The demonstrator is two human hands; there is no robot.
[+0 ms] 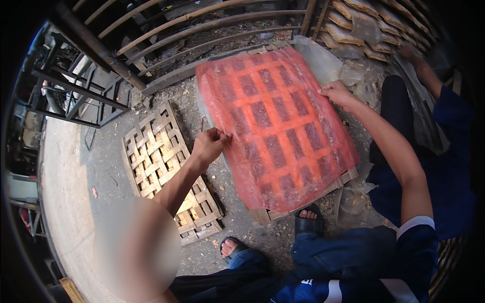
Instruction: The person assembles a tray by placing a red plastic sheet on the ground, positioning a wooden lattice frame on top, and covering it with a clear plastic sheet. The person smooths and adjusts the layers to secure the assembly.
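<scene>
A red translucent plastic sheet (295,129) lies over a wooden lattice frame (262,214), whose slats and dark gaps show through it. My left hand (209,144) pinches the sheet's left edge with thumb and fingers. On the far side, my right hand (337,95) grips the sheet's right edge in closed fingers. The sheet looks wrinkled and dusty, and it covers nearly all of the frame. Along its left side a pale strip, perhaps clear plastic, peeps out from underneath.
A woven slat panel (166,161) lies on the ground at left. Behind it stand a dark metal frame (76,91) and a bamboo rail fence (212,25). Clear plastic sheeting (321,59) and stacked filled trays (348,28) are at back right. Another person (429,146) crouches at right.
</scene>
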